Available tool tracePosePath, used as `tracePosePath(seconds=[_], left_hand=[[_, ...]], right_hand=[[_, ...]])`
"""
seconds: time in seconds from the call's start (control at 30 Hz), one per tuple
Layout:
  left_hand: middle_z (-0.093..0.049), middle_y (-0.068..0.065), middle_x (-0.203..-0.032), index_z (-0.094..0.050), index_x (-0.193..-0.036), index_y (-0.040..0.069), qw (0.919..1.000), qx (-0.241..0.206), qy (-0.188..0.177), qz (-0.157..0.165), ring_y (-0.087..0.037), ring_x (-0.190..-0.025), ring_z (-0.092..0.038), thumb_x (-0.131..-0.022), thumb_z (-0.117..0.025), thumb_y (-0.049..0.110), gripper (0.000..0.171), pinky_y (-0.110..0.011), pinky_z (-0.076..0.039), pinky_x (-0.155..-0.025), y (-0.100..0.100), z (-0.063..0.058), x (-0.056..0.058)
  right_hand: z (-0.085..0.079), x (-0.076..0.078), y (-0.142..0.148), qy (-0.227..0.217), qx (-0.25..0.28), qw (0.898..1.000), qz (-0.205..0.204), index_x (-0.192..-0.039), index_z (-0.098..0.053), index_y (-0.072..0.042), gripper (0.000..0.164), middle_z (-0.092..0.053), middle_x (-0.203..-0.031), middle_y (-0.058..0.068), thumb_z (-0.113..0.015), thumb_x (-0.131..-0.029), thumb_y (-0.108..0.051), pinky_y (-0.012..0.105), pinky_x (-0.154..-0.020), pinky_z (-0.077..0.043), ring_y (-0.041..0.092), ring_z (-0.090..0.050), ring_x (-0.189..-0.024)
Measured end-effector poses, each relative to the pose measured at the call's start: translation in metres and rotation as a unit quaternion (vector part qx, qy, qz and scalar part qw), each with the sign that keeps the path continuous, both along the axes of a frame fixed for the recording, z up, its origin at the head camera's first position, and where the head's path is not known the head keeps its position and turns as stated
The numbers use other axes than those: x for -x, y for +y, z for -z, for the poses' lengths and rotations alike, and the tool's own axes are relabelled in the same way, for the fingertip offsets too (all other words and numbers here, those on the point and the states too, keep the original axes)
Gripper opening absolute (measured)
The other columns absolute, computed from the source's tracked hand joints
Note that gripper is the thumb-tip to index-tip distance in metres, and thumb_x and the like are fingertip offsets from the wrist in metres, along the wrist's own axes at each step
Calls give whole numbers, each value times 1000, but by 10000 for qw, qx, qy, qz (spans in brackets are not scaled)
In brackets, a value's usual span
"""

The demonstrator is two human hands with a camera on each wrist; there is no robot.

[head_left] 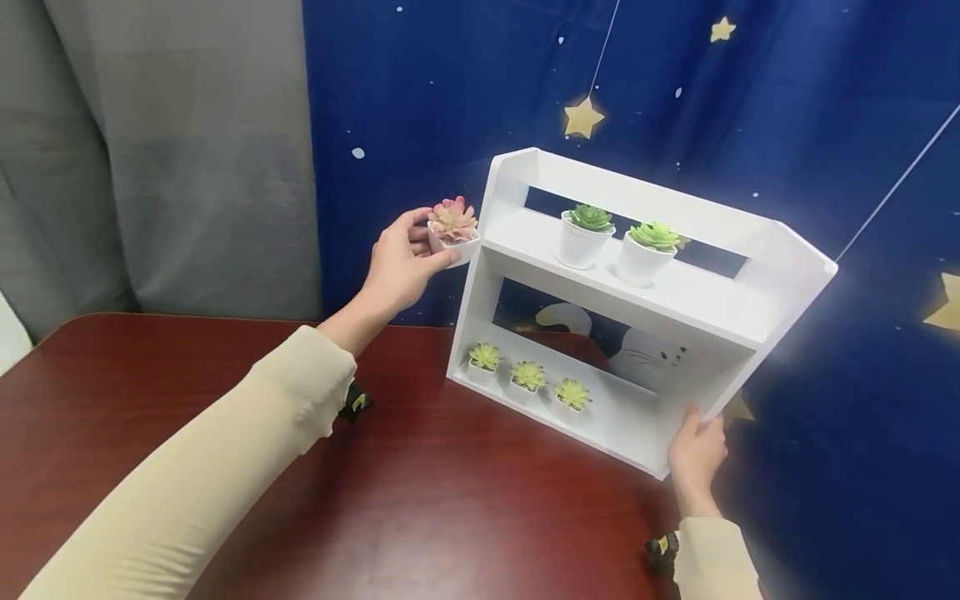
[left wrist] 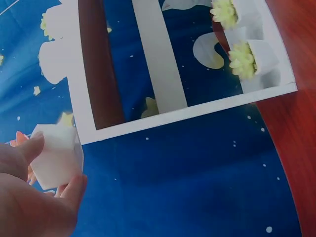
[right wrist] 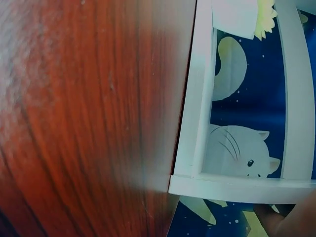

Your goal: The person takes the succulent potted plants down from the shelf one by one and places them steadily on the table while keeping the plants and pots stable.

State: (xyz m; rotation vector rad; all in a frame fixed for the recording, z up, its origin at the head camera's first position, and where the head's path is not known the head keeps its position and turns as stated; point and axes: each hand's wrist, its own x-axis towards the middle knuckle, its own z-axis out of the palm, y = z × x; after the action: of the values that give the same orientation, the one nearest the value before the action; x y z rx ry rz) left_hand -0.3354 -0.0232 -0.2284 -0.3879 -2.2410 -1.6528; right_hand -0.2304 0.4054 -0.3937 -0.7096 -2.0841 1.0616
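Note:
A small potted succulent (head_left: 453, 223) with pink leaves and a white pot (left wrist: 57, 155) is held by my left hand (head_left: 401, 260), thumb on one side of the pot and fingers on the other. It is in the air beside the upper left corner of a white two-tier shelf (head_left: 622, 310). My right hand (head_left: 697, 454) grips the shelf's right side panel low down. In the right wrist view only part of that hand (right wrist: 294, 219) shows at the panel. Two green succulents in round white pots, one dark (head_left: 585, 242) and one bright (head_left: 647, 257), stand on the top tier.
Three small yellow-green succulents (head_left: 527, 377) stand in a row on the left of the bottom tier. The shelf stands at an angle on a reddish-brown table (head_left: 420, 500). Behind hang a blue star-patterned curtain (head_left: 450, 100) and a grey curtain (head_left: 210, 167).

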Motion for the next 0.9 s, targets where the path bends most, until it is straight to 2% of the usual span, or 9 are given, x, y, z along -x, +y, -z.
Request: tracePosePath(seconds=[0.27,0.47,0.6,0.73,0.9], left_hand=[[-64,-18,-138,-50,-146,4,9998,154,-58,125,-29,-124,-66,-86,-81,21,70,-41,-54,-103,-20,24,-4],[-63,-21,-137,-52,-144,0,9990,244,-194,331,-32,-126,-64,-84,-82,14,68,-42,-50,-107,-39,42,-8],[-62,-23,-138,-52,-143,-1,9981,385,-330,347,-33,-128,-63,-83,-82,13,68,-42,-50,-108,-52,56,-8],[-61,-25,-138,-51,-142,-4,9969,390,-476,493,-35,-128,-62,-81,-82,9,70,-42,-49,-107,-64,72,-9],[-61,-25,-138,-50,-142,-5,9934,405,-664,844,-34,-126,-63,-81,-82,7,70,-19,-56,-92,-79,92,-11]], right_hand=[[-1,-4,-1,-95,89,9999,-70,-149,-37,4,60,-52,-134,37,-29,-109,-40,67,-109,-38,54,-49,-127],[-3,0,0,-86,51,9999,-78,-147,-39,4,60,-53,-133,37,-28,-108,-40,66,-110,-36,54,-48,-127],[-3,0,-1,-107,59,9999,-105,-148,-38,3,60,-53,-133,37,-29,-108,-40,66,-109,-37,54,-49,-126],[-2,1,0,-86,30,9999,-100,-149,-38,3,59,-53,-131,38,-29,-109,-39,66,-108,-38,55,-50,-124],[-2,0,3,-135,57,9999,-37,-147,-39,4,59,-52,-131,39,-31,-108,-39,66,-109,-37,55,-48,-124]])
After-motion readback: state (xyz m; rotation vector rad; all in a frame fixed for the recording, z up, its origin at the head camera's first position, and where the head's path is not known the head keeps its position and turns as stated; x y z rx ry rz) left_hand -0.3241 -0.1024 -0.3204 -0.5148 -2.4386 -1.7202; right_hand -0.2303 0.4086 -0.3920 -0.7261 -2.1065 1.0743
